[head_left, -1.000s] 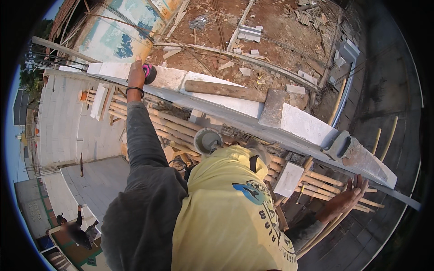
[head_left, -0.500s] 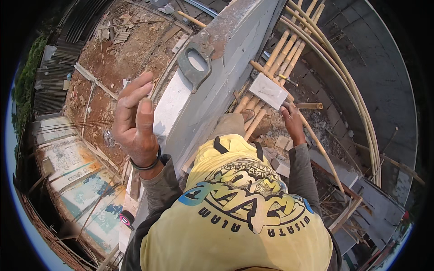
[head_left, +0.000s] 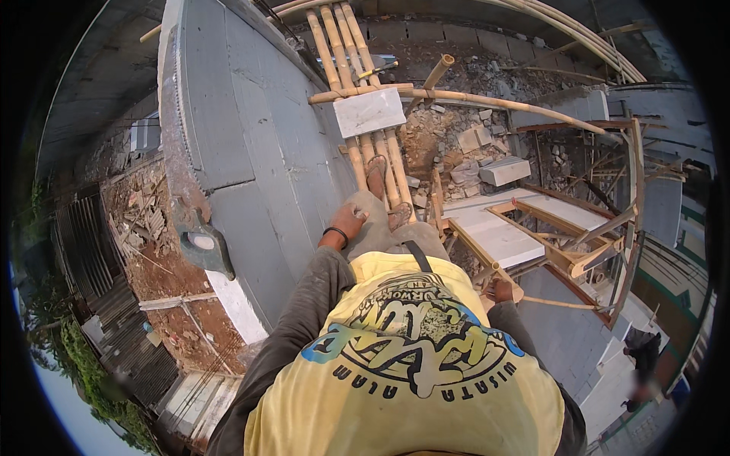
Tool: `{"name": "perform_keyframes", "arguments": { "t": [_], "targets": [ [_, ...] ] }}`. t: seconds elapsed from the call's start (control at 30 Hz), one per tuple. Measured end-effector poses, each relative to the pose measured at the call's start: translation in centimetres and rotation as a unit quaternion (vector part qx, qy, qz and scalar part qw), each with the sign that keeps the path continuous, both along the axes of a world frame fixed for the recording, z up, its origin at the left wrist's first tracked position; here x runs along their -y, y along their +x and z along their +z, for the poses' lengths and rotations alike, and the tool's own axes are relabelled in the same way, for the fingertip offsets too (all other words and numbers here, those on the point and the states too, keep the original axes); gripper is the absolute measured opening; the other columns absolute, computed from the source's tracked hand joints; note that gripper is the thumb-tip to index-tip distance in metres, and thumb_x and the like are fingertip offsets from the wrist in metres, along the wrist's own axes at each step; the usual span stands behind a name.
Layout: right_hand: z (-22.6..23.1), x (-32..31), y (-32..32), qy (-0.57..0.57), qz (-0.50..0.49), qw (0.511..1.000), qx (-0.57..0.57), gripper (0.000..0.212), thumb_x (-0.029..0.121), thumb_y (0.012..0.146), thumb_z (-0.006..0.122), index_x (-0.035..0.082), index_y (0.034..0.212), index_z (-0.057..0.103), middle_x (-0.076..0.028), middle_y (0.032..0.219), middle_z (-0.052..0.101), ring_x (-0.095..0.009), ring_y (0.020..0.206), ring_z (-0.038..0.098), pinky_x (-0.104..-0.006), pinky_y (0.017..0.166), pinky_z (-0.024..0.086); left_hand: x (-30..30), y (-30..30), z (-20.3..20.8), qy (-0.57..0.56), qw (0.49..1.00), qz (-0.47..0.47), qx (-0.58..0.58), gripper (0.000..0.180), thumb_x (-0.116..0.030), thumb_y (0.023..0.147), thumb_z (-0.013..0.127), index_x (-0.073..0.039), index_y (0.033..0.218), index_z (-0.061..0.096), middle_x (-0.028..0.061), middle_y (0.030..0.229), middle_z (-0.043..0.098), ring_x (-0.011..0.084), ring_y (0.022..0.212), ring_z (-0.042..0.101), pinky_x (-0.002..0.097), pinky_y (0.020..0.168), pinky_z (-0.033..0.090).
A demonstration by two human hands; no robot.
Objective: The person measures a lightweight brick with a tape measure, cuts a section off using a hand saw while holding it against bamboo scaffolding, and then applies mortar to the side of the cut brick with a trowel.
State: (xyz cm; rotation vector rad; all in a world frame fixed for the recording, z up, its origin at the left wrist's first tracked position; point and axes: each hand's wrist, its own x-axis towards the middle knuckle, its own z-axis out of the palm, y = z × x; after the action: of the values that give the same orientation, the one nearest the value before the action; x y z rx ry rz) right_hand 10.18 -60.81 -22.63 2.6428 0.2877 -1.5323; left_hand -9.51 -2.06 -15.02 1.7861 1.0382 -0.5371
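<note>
My left hand (head_left: 346,222) rests on my bent knee, a dark band round its wrist; its fingertips are hard to make out. Lower right, my right hand (head_left: 499,289) is closed at the near end of a wooden pole (head_left: 477,251), partly hidden by my shirt. A pale lightweight block (head_left: 370,112) lies across the bamboo poles (head_left: 328,49) in front of me, away from both hands. On top of the grey block wall (head_left: 251,144) to my left lies a handsaw (head_left: 204,243) with a dark green handle and rusty blade.
My sandalled feet (head_left: 378,182) stand on the bamboo. Rubble and another pale block (head_left: 505,171) lie below to the right, near a timber frame (head_left: 566,228). A long bamboo pole (head_left: 525,105) crosses ahead. Beyond the wall lies reddish earth (head_left: 163,266). A person (head_left: 643,353) is far right.
My view has turned to the right. My left hand has come down from beside the wall to my knee. My right hand has left the pale block and moved back to the wooden pole.
</note>
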Motion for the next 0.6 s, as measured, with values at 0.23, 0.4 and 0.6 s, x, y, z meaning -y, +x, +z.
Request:
{"name": "perform_keyframes", "arguments": {
  "t": [0.23, 0.4, 0.6],
  "targets": [
    [0.8, -16.5, -2.2, 0.184, -0.436, 0.874, -0.106, 0.023, 0.024, 0.102, 0.056, 0.006, 0.112, 0.064, -0.006, 0.093, 0.068, -0.017, 0.078, 0.070, -0.0320, 0.063, 0.056, 4.8, 0.4, -5.4, 0.013, 0.994, -0.037, -0.106, 0.059, -0.037, 0.090, 0.069, -0.003, 0.136, 0.057, 0.0246, 0.145, 0.049, 0.0411, 0.134, 0.048, 0.0461, 0.112, 0.041],
    [-2.9, -24.5, 1.2, 0.238, -0.417, 0.868, -0.124, 0.033, 0.024, 0.103, 0.058, 0.001, 0.127, 0.059, -0.004, 0.094, 0.066, -0.013, 0.078, 0.064, -0.0299, 0.064, 0.052, 5.8, -0.1, -9.1, -0.021, 0.989, -0.046, -0.135, 0.063, -0.038, 0.089, 0.070, -0.005, 0.140, 0.054, 0.0259, 0.146, 0.048, 0.0421, 0.135, 0.046, 0.0471, 0.113, 0.039],
    [-9.6, -21.6, -1.2, 0.163, -0.366, 0.912, -0.084, 0.024, 0.021, 0.101, 0.058, 0.003, 0.115, 0.065, -0.003, 0.093, 0.067, -0.012, 0.078, 0.065, -0.0298, 0.064, 0.053, 5.6, -0.7, -10.9, -0.035, 0.988, -0.041, -0.145, 0.070, -0.034, 0.089, 0.072, -0.002, 0.146, 0.045, 0.0271, 0.145, 0.048, 0.0436, 0.134, 0.046, 0.0458, 0.113, 0.039]
  ]
}}
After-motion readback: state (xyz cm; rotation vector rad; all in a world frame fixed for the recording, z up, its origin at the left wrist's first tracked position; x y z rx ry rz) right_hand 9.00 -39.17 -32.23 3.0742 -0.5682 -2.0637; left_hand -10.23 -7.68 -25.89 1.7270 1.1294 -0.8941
